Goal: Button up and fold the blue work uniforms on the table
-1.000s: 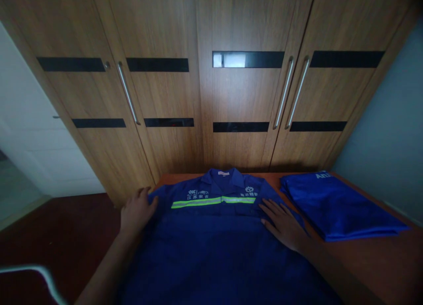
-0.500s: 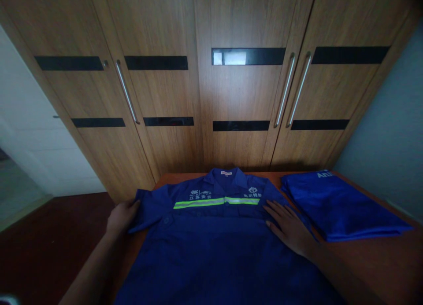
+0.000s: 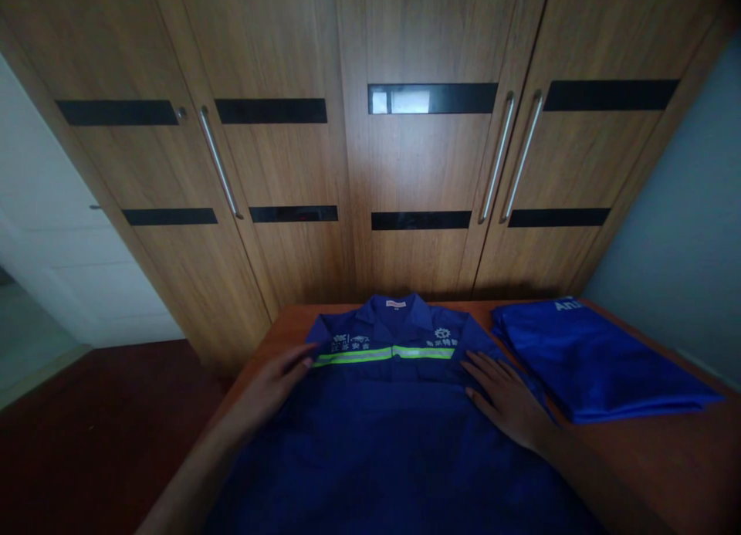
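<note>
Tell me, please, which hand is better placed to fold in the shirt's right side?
Right, probably: the right hand lies flat on the blue shirt near its right edge, whereas the left hand rests at the left end of the reflective stripe.

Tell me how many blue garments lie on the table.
2: a shirt laid out in the middle, and a folded garment to its right. The fold could hide another.

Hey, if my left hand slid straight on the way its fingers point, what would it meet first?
Most likely the yellow-green reflective stripe across the chest of the dark blue work shirt. Your left hand lies flat on that shirt, fingertips almost at the stripe's left end; whether they touch is unclear.
</note>
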A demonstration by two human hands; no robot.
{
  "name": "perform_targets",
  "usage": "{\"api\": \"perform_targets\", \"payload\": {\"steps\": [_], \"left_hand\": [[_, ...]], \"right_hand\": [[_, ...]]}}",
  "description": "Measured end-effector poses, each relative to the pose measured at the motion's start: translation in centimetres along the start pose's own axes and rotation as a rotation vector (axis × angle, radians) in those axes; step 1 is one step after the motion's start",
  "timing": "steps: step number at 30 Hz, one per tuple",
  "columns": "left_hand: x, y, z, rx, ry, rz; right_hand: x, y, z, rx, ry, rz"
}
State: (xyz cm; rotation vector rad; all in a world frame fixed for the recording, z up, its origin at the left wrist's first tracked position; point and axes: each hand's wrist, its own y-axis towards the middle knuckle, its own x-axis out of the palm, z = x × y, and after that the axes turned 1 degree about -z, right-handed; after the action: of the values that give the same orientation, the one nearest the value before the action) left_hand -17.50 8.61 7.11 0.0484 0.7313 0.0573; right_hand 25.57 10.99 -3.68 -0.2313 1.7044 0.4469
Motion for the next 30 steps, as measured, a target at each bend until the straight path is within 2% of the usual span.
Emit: {"api": "perform_targets", "payload": {"steps": [2,3,7,10,15,19,22,25,28,30], "left_hand": [[1.3,-0.8,0.1,0.100,0.106,-0.190],[1.8,-0.9,0.2,0.135,0.157,-0.226],[3.1,0.6,-0.2,0.249,0.343,-0.147],[4.3,1.8,-1.2,0.306,0.522,-0.140],[6.2,1.4,-3.0,0.280,0.736,-0.175],[5.6,1.4,-3.0,0.237,0.716,-0.230],[4.9,3.0,-2.0,0.192,0.680,-0.251],[5.3,5.7,-0.3,0.174,0.677,-0.185],[6.7,8.5,0.8,0.242,0.691,-0.070],[7.6,10.0,0.6,0.273,0.713,-0.028]], "right_hand": [[0.0,0.0,0.0,0.000,0.000,0.007],[0.0,0.0,-0.1,0.000,0.000,0.009],[-0.2,0.1,-0.2,0.000,-0.008,-0.003],[-0.2,0.0,-0.3,0.005,-0.011,-0.018],[-0.1,-0.8,-0.3,0.011,0.022,-0.017],[-1.4,-0.7,-0.3,0.016,0.103,-0.022],[-3.1,1.3,0.0,0.020,0.211,-0.029],[-3.7,4.4,0.8,0.039,0.233,0.009],[-2.2,6.7,2.1,0.064,0.146,0.053],[-0.7,7.4,3.0,0.091,0.099,0.052]]}}
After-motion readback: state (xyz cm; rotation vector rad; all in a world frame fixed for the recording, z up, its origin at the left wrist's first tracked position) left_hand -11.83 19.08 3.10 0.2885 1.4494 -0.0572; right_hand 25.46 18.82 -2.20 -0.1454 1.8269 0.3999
